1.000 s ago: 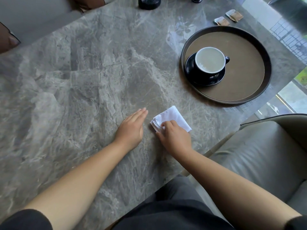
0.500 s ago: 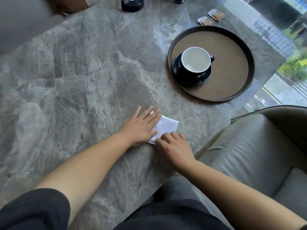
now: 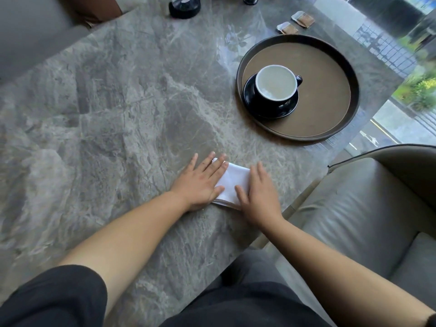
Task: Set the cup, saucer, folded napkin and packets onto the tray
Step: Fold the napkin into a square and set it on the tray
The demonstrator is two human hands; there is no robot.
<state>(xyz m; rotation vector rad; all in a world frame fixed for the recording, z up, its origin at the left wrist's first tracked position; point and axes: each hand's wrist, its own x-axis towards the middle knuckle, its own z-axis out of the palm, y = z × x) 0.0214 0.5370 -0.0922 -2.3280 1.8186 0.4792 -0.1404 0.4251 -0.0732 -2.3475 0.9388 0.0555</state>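
The fingers of the left hand (image 3: 204, 180) lie flat and spread on the left part of the white folded napkin (image 3: 232, 182), grasping nothing. The right hand (image 3: 259, 194) presses flat on the napkin's right edge, fingers straight. The napkin lies on the grey marble table (image 3: 118, 102), near its edge. Well apart, the round brown tray (image 3: 330, 74) carries the black saucer (image 3: 286, 109) with the black cup (image 3: 276, 83) on it. Two packets (image 3: 296, 23) lie on the table just beyond the tray.

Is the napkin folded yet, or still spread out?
Folded: the napkin is a compact white rectangle with stacked layers at its near edge, flat under the left hand and right hand.
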